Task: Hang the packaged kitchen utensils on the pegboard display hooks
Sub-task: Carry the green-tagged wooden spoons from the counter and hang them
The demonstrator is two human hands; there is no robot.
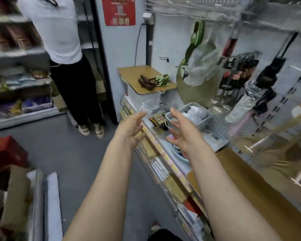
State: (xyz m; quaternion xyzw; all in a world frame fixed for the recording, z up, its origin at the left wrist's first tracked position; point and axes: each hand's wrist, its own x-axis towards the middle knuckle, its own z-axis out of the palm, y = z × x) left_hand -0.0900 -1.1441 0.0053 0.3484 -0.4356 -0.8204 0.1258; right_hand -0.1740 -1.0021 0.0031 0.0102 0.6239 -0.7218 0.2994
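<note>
While both arms reach over the shelf (163, 153), the left hand (131, 130) and right hand (182, 134) spread open, holding nothing; packaged utensils (240, 73) hang blurred on the pegboard (221, 124) at right, their details unreadable, and another person's upper body is cut off

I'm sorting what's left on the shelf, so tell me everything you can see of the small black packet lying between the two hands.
The black packet is small, flat and roughly rectangular, with a yellow and pale printed label too blurred to read. It lies flat, turned at a slant, on the white shelf, just left of the grey basket and below crumpled clear plastic. Neither the left hand nor the right hand touches it; both are open.
</note>
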